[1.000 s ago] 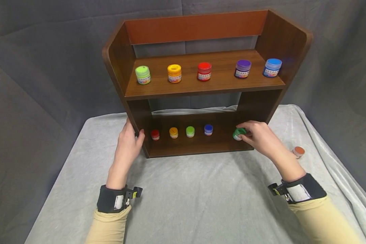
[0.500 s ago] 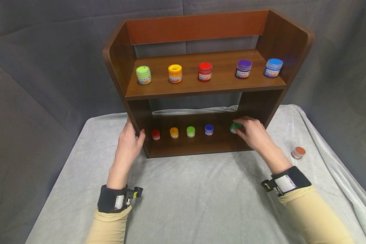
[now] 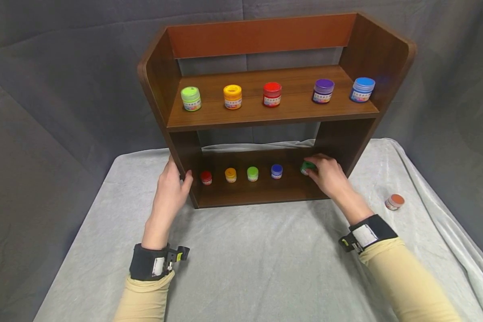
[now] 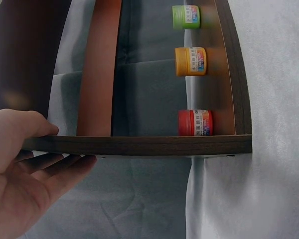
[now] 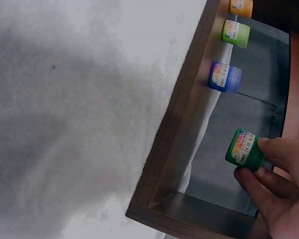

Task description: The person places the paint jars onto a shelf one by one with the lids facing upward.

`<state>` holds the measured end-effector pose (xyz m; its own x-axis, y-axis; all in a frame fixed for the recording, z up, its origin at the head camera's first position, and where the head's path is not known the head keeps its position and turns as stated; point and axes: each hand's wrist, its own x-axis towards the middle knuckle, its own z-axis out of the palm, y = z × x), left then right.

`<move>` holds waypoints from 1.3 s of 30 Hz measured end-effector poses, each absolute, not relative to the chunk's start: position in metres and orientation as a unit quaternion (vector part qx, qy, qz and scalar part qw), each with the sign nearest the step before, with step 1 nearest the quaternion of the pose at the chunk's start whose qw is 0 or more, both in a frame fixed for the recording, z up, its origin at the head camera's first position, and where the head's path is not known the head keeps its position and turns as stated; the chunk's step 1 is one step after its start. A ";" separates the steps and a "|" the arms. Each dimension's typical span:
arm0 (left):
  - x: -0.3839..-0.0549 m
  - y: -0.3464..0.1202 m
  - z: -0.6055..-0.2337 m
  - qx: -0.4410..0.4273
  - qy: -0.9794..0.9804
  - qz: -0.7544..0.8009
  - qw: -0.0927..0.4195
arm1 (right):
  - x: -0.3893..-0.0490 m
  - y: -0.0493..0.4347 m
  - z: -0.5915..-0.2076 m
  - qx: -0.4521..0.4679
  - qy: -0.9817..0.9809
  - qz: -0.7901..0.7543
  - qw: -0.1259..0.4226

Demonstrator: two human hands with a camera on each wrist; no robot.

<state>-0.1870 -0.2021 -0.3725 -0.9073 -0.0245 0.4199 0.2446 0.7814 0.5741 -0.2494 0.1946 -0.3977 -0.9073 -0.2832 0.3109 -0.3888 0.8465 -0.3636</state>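
Observation:
My right hand [image 3: 331, 178] pinches a dark green paint jar [image 5: 243, 148] by its lid end, inside the lower tier at the right. In the right wrist view the jar's label faces the camera. Left of it on that tier stand a blue jar [image 3: 277, 171], a light green jar [image 3: 252, 174], a yellow jar [image 3: 230, 175] and a red jar [image 3: 206, 178]. My left hand [image 3: 171, 191] holds the left side panel [image 4: 139, 145] of the dark brown wooden shelf [image 3: 261, 197], thumb on the inner side and fingers outside.
On the upper tier [image 3: 294, 82] stand several larger jars, from a light green jar [image 3: 191, 99] to a blue jar [image 3: 362, 90]. An orange-brown lidded jar [image 3: 394, 202] rests on the grey cloth [image 3: 257, 259] right of the shelf. Grey curtain [image 3: 64, 89] hangs behind.
My right hand has moved left and slightly deeper into the lower tier with the dark green jar, nearer the blue one. The left hand keeps its place on the panel.

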 end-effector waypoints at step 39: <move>-0.188 -0.202 -0.373 -0.069 -0.917 -0.327 0.218 | -0.269 0.183 -0.426 0.175 -0.945 0.240 0.138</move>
